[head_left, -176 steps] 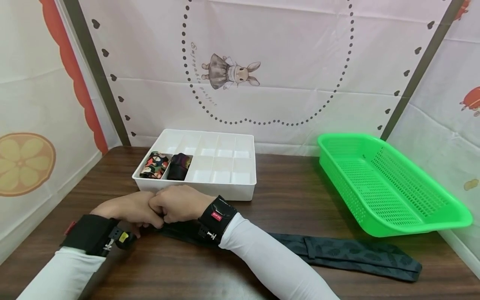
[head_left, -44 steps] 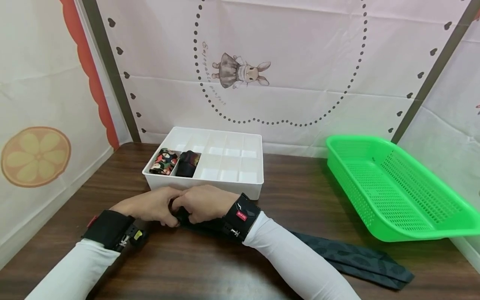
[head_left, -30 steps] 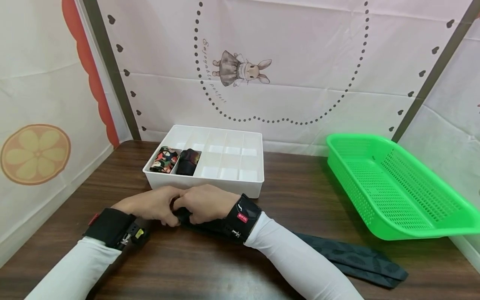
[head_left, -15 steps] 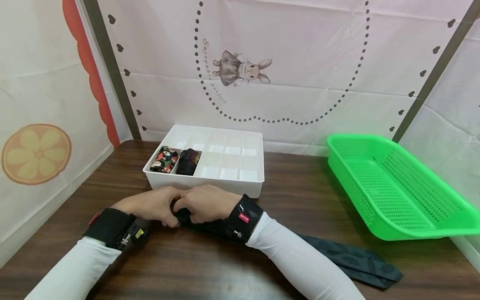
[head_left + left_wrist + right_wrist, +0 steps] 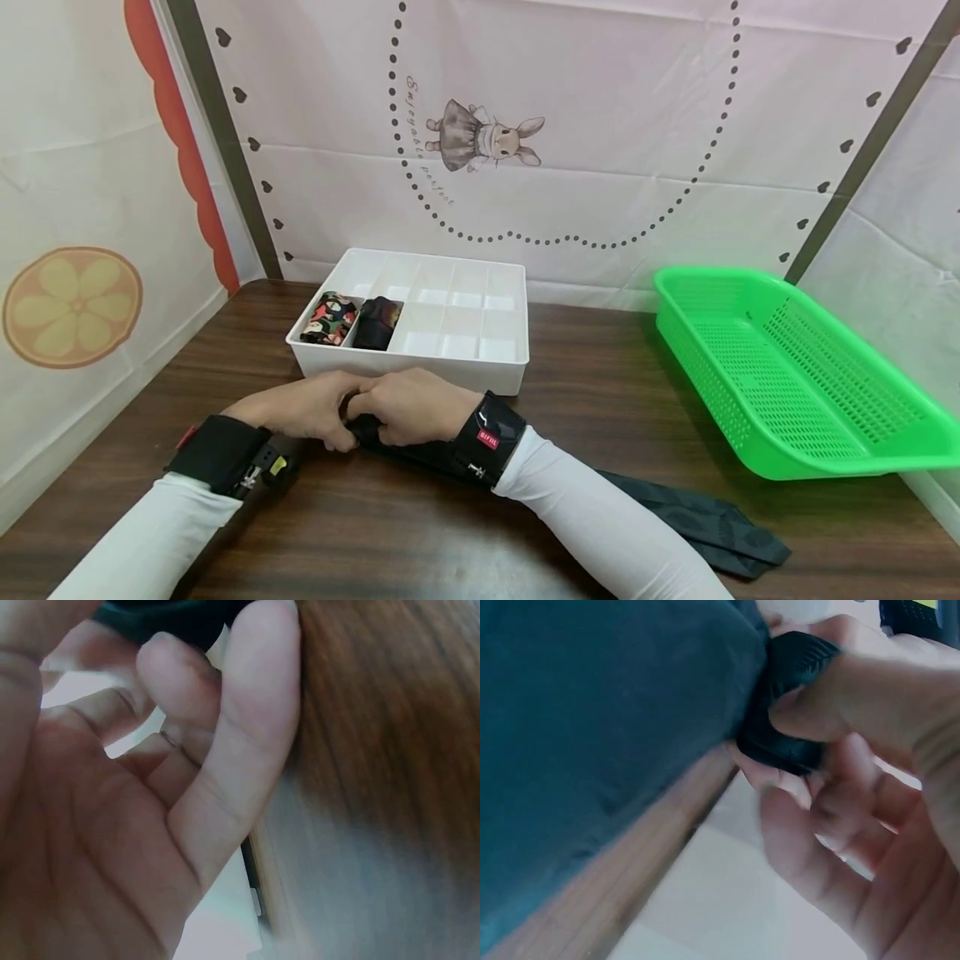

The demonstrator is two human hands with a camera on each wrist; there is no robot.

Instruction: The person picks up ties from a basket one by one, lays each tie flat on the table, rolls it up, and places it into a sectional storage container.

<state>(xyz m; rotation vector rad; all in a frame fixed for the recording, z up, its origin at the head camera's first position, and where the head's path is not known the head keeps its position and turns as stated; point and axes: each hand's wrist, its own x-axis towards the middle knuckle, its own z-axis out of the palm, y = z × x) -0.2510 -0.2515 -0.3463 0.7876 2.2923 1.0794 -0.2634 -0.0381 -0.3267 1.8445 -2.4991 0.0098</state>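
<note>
A dark necktie (image 5: 697, 517) with a faint leaf pattern stretches from between the hands to the right, passing under the right forearm. Its near-left end is wound into a small roll (image 5: 784, 712). My right hand (image 5: 420, 404) pinches this roll, thumb pressed on its side in the right wrist view. From the other side my left hand (image 5: 307, 408) grips the roll, mostly hidden in the head view. In the left wrist view, dark cloth (image 5: 161, 619) shows at the fingertips (image 5: 176, 664). Both hands are close together in front of the white divided box (image 5: 420, 362).
Two rolled cloths sit in the box's front-left compartments, one patterned roll (image 5: 330, 318) and one dark roll (image 5: 377, 323). A green perforated basket (image 5: 810, 467) stands at the right on the brown wooden table (image 5: 420, 542). Printed fabric (image 5: 600, 108) hangs behind and at the sides.
The tie's far end has slid leftward towards the hands, and its tip now lies more crumpled. Since the oldest frame the view has shifted; both hands keep hold of the roll.
</note>
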